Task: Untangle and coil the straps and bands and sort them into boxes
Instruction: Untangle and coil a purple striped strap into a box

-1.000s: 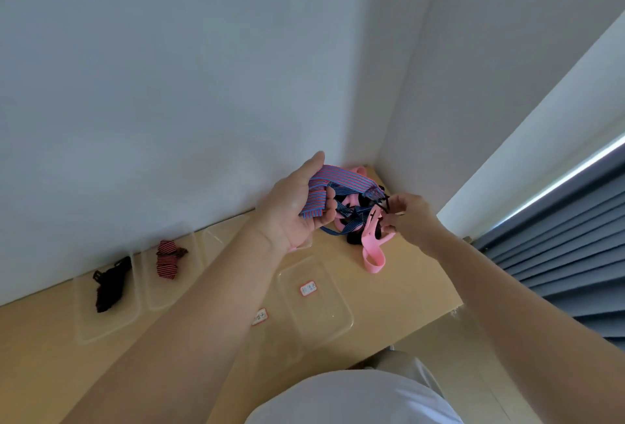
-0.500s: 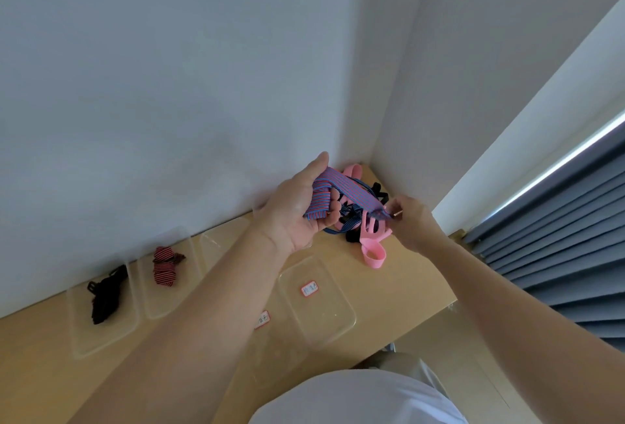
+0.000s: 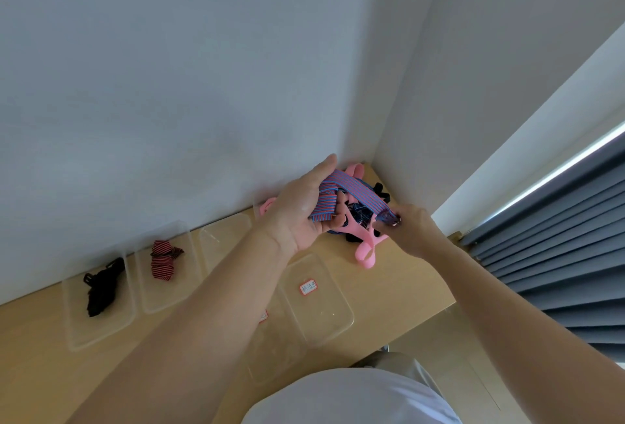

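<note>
Left grip (image 3: 297, 217) curled round striped band (image 3: 358, 192); right grip (image 3: 409, 231) pinches its end.

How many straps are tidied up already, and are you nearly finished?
Not nearly. Done: a black strap sits in the leftmost box and a red-and-black striped band in the box beside it. In hand: the left hand holds the blue-and-red striped band while the right hand pinches its end. Left: the tangled pink bands and dark straps.
</note>
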Motion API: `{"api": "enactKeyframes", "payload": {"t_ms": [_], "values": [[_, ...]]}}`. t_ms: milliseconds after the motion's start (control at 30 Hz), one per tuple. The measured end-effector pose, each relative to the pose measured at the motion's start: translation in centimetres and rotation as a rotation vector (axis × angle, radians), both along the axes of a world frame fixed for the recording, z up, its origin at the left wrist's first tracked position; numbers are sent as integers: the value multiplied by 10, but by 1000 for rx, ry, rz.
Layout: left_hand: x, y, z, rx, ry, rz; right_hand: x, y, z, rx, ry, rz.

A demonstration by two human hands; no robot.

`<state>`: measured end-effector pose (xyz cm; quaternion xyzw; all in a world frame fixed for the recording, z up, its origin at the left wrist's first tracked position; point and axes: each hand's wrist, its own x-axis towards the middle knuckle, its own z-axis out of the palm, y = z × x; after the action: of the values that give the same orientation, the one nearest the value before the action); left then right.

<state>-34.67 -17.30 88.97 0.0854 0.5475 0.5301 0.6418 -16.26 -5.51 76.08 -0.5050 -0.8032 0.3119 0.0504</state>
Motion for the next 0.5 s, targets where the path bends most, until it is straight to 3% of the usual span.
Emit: {"api": "enactKeyframes", "payload": {"t_ms": [133, 200, 367, 500], "values": [[4, 0, -1, 19, 48, -13, 13, -2, 2, -27, -6, 113], [8, 1, -2, 59, 92, -23, 18, -7, 10, -160, 52, 93], [18, 3, -2, 140, 137, -73, 12, -32, 63, -634, 506, 113], [27, -3, 2, 191, 185, -148, 0, -48, 98, -636, 737, 132]]}}
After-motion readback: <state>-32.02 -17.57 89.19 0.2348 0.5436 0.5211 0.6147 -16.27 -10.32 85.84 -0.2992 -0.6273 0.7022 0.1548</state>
